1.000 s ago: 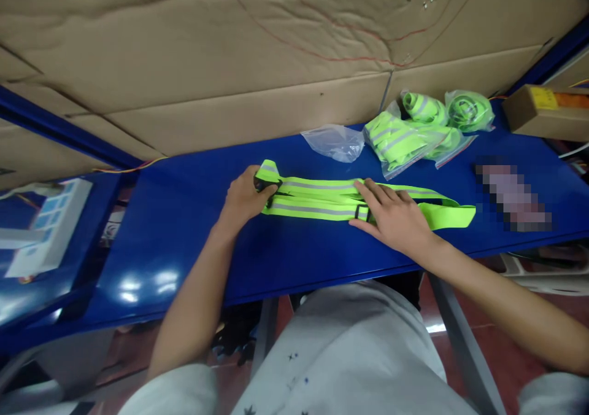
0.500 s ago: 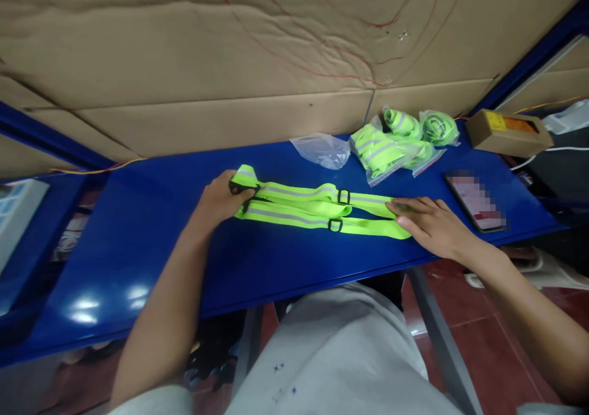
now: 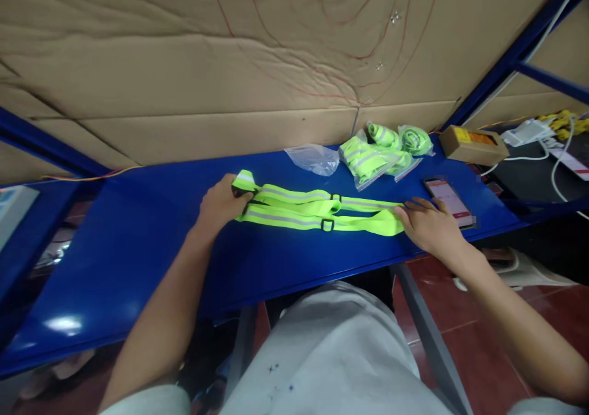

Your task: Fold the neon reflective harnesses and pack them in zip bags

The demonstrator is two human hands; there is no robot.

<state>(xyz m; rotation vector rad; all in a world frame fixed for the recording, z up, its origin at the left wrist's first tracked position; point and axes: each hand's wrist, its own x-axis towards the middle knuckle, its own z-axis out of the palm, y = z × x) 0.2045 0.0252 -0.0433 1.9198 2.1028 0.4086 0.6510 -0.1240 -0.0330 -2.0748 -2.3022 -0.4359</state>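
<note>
A neon-yellow reflective strap (image 3: 289,221) with a grey stripe lies in long folded lengths on the blue table. Two black slider buckles (image 3: 327,225) sit on its lengths, right of the middle. My left hand (image 3: 224,201) is closed round the strap's left end, where black parts show between thumb and fingers. At the other end, my right hand (image 3: 430,223) pinches the rear length between thumb and fingers. The front length's end loops up and twists beside my right thumb. My right fingertips are partly blurred.
Behind the strap lie an empty clear bag (image 3: 313,159) and bagged neon straps (image 3: 370,157). A phone (image 3: 448,201) lies just beyond my right hand, with a cardboard box (image 3: 473,145) behind it. A cardboard panel (image 3: 230,132) stands along the back of the blue table (image 3: 151,231).
The view has turned a little to the right. My right hand has shifted at the strap's right end, and the front length there now curls up and twists. My left hand keeps its grip.
</note>
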